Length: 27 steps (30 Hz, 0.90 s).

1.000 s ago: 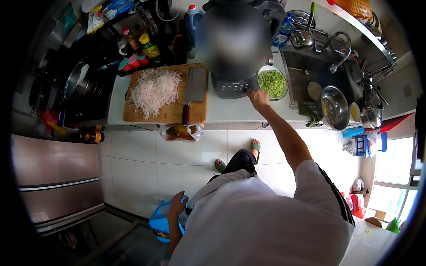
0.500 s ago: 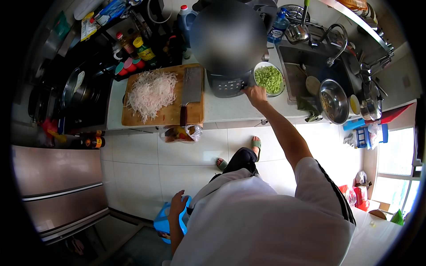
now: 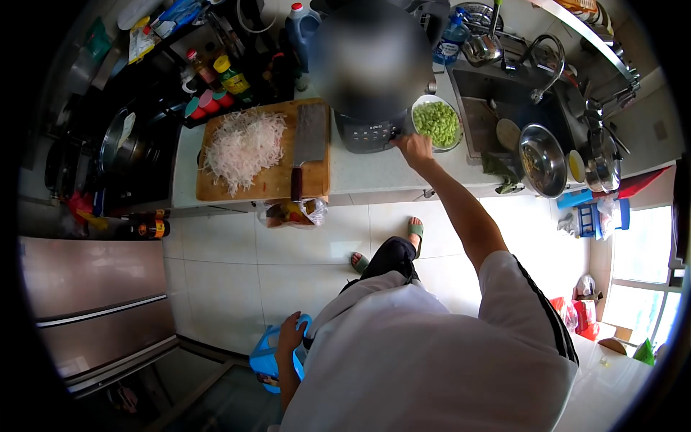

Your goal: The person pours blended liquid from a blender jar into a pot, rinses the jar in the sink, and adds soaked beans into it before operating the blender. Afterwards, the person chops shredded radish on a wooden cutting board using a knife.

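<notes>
My right hand (image 3: 415,150) reaches to the right end of the control panel (image 3: 369,135) on a dark electric cooker, one finger stretched out against it and nothing held. The upper part of the cooker is blurred. Close beside that hand is a white bowl (image 3: 455,144) of chopped pale green vegetable (image 3: 436,122). My left hand (image 3: 289,334) hangs low at my side, holding nothing, its fingers loosely apart. It is in front of a blue plastic item (image 3: 265,353) on the floor; whether they touch I cannot tell.
Left of the cooker lies a wooden cutting board (image 3: 277,189) with a pile of white shreds (image 3: 243,147) and a cleaver (image 3: 309,137). On the right are the sink (image 3: 471,115) and a steel bowl (image 3: 541,160) near the counter edge. A plastic bag (image 3: 295,214) hangs below the board.
The view has shifted very slightly. My right hand stays at the cooker's panel, and my left hand remains low at my side.
</notes>
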Available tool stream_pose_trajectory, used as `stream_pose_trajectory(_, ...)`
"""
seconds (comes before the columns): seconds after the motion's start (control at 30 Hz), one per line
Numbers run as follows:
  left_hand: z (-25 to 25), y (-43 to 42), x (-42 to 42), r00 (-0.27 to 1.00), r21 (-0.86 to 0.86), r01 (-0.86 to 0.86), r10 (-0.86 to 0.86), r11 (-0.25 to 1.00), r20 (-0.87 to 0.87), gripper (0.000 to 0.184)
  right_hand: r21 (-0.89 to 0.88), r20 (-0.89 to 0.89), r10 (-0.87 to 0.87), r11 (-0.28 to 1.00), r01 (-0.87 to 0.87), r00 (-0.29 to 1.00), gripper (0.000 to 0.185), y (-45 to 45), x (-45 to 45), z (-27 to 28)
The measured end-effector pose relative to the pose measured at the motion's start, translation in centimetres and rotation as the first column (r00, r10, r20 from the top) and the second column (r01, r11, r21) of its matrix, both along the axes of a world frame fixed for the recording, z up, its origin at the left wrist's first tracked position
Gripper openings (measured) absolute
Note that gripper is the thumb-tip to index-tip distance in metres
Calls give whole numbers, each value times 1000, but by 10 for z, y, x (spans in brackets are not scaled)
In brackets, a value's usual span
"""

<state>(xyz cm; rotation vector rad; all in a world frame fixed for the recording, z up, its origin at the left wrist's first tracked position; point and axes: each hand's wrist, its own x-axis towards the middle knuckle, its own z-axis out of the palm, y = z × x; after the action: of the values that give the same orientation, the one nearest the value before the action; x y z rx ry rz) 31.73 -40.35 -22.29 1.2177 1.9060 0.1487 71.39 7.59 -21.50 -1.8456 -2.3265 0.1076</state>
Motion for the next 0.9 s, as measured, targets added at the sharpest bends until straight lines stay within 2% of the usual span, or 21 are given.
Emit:
stream_pose_trajectory(0.1,1,-1,1,999,35,-30,28,999,42,47,173,-89,21,985,-5,996,40,1,0,-5)
stream_pose_trajectory(0.2,3,-1,0,999,38,-19,18,999,39,47,145,-70,-12,989,22,997,44,1,-1,-7)
stream_pose_trajectory(0.23,1,-2,-1,999,36,-20,18,999,38,47,141,-149,-11,989,32,989,45,0,-1,-6)
stream_pose_trajectory(0.33,0,-4,-2,999,32,-32,31,999,40,47,189,-149,3,982,26,989,44,-1,-2,-6)
stream_pose_trajectory(0.43,4,-3,-1,998,23,-47,46,999,46,47,-108,-10,-63,992,62,998,42,0,-4,12)
stream_pose_trajectory(0.53,8,0,0,999,15,-41,41,999,33,47,-23,16,-35,999,36,999,42,1,-1,-3)
stream_pose_trajectory(0.63,10,2,2,998,9,-47,46,999,31,47,188,-129,5,982,19,992,45,1,0,-15)
stream_pose_trajectory(0.83,6,-2,0,999,9,-43,43,999,32,47,95,-114,-25,995,36,993,46,1,-2,-7)
stream_pose_trajectory(0.9,5,-3,0,998,13,-47,46,999,40,47,-40,-34,-45,998,44,998,41,0,-4,7)
